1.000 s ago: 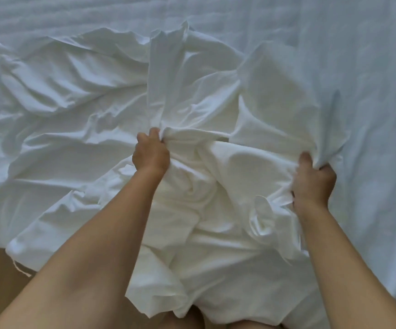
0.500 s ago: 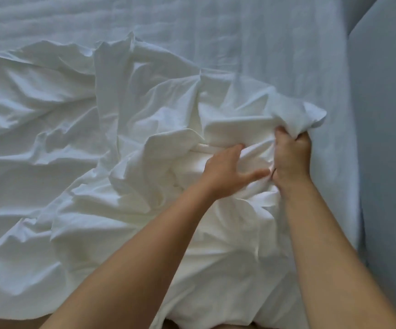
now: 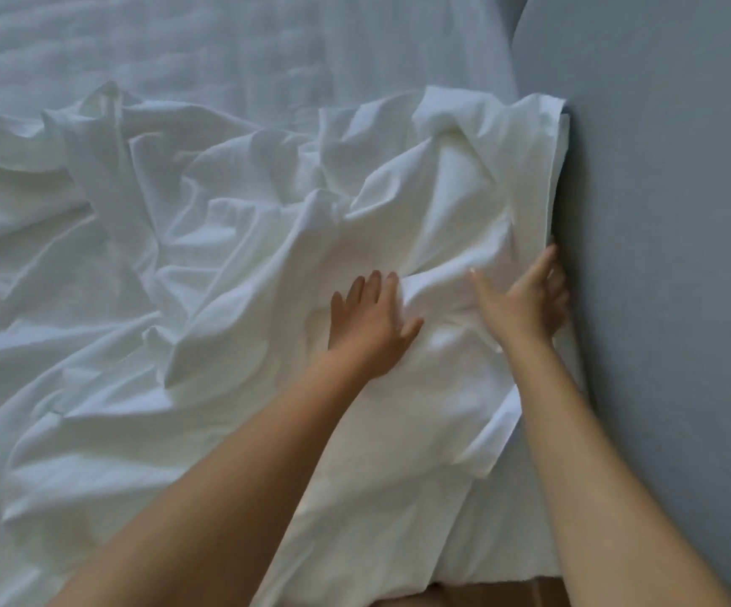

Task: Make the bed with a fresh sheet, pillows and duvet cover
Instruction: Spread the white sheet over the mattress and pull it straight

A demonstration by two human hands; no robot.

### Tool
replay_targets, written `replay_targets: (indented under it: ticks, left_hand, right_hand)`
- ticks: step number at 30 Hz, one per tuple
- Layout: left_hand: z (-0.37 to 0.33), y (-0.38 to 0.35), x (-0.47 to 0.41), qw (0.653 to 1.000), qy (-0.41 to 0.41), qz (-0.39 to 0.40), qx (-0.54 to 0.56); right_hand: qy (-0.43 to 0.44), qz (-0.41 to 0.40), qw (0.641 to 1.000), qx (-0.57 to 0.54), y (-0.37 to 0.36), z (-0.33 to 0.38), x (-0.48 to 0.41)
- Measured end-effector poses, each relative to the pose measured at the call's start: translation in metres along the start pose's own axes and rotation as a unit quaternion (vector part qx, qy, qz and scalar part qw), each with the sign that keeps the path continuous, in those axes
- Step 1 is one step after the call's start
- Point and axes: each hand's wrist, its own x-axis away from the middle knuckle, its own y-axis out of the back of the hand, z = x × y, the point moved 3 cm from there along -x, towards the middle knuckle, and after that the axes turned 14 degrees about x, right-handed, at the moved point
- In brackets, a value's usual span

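Observation:
A crumpled white sheet lies spread over the quilted mattress, its right edge bunched against the grey-blue headboard. My left hand lies flat on the sheet with fingers spread, pressing it down. My right hand is beside it, fingers extended along the sheet's edge where it meets the headboard; its far fingers are partly hidden in the gap. Neither hand grips the cloth.
The padded headboard fills the right side of the view, tight against the mattress. A strip of wooden floor shows at the bottom edge below the hanging sheet. The far part of the mattress is uncovered.
Both hands let go of the bunched sheet and now lie flat on it. The sheet's edge moved right, up against the headboard, and the view shifted right.

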Motion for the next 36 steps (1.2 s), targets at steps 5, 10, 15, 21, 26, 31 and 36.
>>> replay_targets:
  ticks: [5, 10, 15, 21, 26, 31, 36]
  left_hand:
    - [0.033, -0.041, 0.087, 0.998, -0.021, 0.059, -0.016]
    - [0.041, -0.080, 0.130, 0.997, 0.013, 0.070, -0.010]
    - [0.025, -0.069, 0.111, 0.999, 0.022, 0.026, -0.042]
    - [-0.076, -0.066, 0.116, 0.984, -0.149, -0.054, 0.084]
    - [-0.100, -0.112, 0.102, 0.981, -0.083, 0.159, 0.072]
    - [0.009, -0.062, 0.116, 0.984, -0.154, -0.010, -0.087]
    - [0.130, -0.007, 0.151, 0.975, 0.195, -0.103, -0.004]
  right_hand:
    - [-0.214, 0.103, 0.966, -0.104, -0.056, -0.077, 0.144]
    - [-0.155, 0.039, 0.982, -0.103, -0.058, -0.073, 0.152]
    - [-0.039, 0.056, 0.968, -0.242, -0.029, -0.056, 0.131]
    - [-0.060, -0.193, 0.946, -0.254, 0.067, -0.084, 0.076]
    - [-0.075, -0.094, 0.992, -0.048, 0.038, -0.100, 0.073]
    - [-0.030, -0.098, 0.993, 0.051, -0.010, -0.079, 0.129]
    - [0.177, 0.051, 0.983, 0.006, -0.071, -0.019, 0.218]
